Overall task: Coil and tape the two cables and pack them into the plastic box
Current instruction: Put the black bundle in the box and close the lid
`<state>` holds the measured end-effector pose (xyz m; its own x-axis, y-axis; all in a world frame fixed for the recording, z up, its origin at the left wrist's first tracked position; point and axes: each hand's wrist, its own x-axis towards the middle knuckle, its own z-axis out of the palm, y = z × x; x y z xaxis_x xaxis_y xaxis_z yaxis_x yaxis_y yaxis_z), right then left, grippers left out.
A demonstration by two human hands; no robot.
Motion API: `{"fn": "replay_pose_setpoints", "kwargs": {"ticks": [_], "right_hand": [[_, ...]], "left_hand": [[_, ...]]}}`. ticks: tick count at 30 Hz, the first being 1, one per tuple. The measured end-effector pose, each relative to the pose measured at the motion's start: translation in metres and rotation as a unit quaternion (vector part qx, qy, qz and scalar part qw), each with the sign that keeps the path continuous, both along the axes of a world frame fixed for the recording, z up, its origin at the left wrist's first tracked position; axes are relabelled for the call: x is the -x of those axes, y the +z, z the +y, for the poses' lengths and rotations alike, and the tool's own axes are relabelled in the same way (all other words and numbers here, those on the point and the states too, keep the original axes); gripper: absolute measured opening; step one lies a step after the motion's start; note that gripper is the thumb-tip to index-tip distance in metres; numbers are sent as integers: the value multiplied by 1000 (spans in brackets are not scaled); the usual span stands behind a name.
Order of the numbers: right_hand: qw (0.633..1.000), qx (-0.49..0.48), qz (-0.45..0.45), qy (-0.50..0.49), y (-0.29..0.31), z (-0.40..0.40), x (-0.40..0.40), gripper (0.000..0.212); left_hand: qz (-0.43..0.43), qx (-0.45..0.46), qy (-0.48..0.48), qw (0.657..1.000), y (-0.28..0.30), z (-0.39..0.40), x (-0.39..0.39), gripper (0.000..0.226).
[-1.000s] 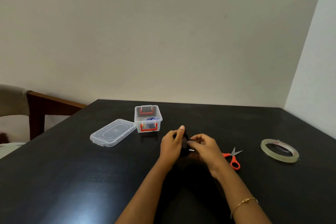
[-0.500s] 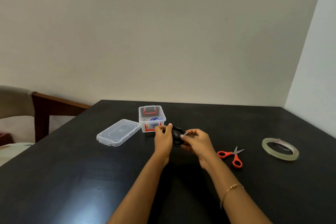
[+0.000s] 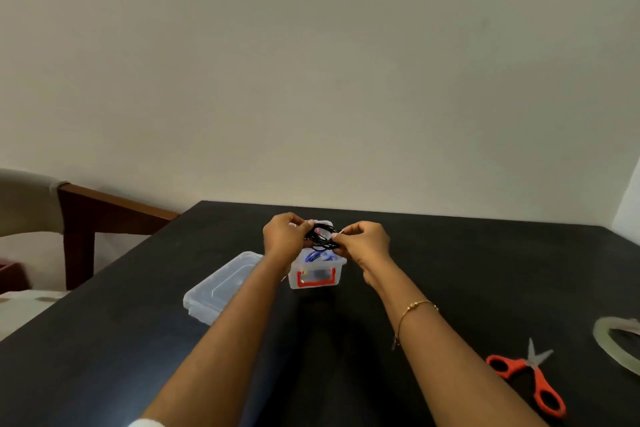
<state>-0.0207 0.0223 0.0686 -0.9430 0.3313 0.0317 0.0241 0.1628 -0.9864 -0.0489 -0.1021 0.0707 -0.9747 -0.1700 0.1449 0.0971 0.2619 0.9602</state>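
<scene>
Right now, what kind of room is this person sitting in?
Probably a room at home, perhaps a dining room: a dark table set in a corner of plain walls, with a wooden chair beside it.

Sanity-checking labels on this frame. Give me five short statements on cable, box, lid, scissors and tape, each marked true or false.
1. Both hands, left hand and right hand, hold the coiled black cable above the plastic box. True.
2. The lid is clipped onto the box. False: it lies on the table, left of the box.
3. The box is empty. False: something blue already lies inside.
4. The scissors lie on the table, untouched. True.
5. The tape roll sits inside the box. False: it lies at the table's right edge.
</scene>
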Motion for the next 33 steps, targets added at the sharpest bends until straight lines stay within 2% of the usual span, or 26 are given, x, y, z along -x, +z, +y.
{"fn": "replay_pose_setpoints", "kwargs": {"ticks": [3, 8, 11, 15, 19, 26, 29, 33], "right_hand": [[993, -120, 9, -3, -5, -8, 37, 10], [941, -337, -3, 27, -12, -22, 85, 21], [898, -437, 6, 41, -11, -28, 103, 14], [844, -531, 5, 74, -10, -33, 104, 16], [826, -559, 5, 71, -11, -36, 97, 18], [830, -552, -51, 59, -4, -21, 59, 20], [840, -532, -90, 57, -1, -9, 34, 17], [853, -510, -101, 51, 4, 1, -3, 16]], "left_hand": [[-14, 72, 11, 997, -8, -4, 37, 9], [-18, 171, 2, 985, -21, -6, 83, 14], [-11, 300, 1, 954, -21, -2, 101, 12], [-18, 451, -33, 892, -20, 6, 101, 14], [1, 529, -62, 846, -23, 14, 93, 20], [2, 577, -158, 801, -19, 25, 58, 22], [16, 551, -176, 816, -18, 32, 37, 18], [97, 453, -166, 871, -24, 33, 5, 15]]}}
